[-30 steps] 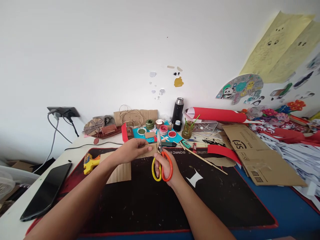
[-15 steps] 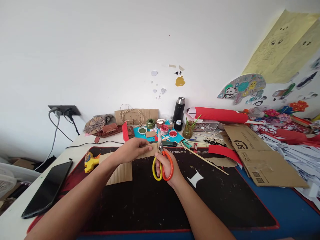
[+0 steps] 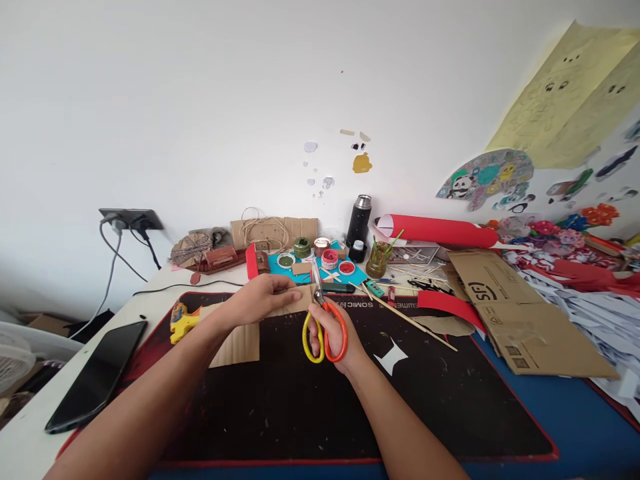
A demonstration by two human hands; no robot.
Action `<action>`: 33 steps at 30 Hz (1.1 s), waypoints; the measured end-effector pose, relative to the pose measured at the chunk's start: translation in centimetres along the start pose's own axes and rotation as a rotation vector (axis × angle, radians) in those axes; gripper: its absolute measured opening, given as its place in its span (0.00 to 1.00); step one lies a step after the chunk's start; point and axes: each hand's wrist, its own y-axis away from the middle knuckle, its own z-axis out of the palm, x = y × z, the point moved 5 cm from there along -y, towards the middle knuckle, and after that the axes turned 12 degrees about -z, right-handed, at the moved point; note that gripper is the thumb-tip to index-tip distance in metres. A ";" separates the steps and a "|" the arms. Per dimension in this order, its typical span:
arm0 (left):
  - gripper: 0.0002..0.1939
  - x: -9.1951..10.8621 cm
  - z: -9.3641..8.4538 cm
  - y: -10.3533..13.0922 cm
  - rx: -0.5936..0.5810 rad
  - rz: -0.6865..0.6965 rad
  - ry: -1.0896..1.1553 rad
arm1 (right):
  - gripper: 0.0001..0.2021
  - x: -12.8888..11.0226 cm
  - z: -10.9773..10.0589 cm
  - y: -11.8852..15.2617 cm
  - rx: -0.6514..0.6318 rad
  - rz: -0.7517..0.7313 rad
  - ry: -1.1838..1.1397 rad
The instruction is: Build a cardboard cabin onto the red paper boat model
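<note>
Between thumb and fingers, my left hand (image 3: 263, 299) grips a small strip of brown cardboard (image 3: 300, 301) above the desk mat. My right hand (image 3: 340, 337) is closed on a pair of scissors (image 3: 336, 333) with one yellow and one red-orange handle loop. Their blades point away from me and meet the right end of the strip; how far they cut into it I cannot tell. A larger piece of corrugated cardboard (image 3: 240, 347) lies on the mat, partly hidden beneath my left forearm.
A yellow glue gun (image 3: 183, 323) and a black phone (image 3: 97, 377) lie left. Open paint pots (image 3: 330, 258), a murky jar (image 3: 377, 260) and a black flask (image 3: 359, 220) stand behind. A white paper scrap (image 3: 391, 357), thin sticks (image 3: 410, 319) and folded cardboard (image 3: 530, 320) lie right.
The scissors' handle loops have spread a little and the blades have tilted slightly left. My left hand and the cardboard strip have shifted slightly left.
</note>
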 end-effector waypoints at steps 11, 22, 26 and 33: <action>0.30 0.4 -5.9 1.8 0.148 -0.022 0.077 | 0.38 1.2 0.5 0.2 -0.151 0.007 0.003; 0.30 0.4 -7.8 2.9 0.174 -0.090 0.174 | 0.40 2.1 1.2 0.5 -0.249 -0.041 0.129; 0.29 -0.1 -7.0 2.2 0.148 -0.066 0.166 | 0.34 1.9 1.0 0.4 -0.189 -0.108 0.203; 0.28 -0.2 -5.3 0.9 0.139 -0.026 0.087 | 0.30 1.6 0.9 0.5 -0.192 -0.121 0.246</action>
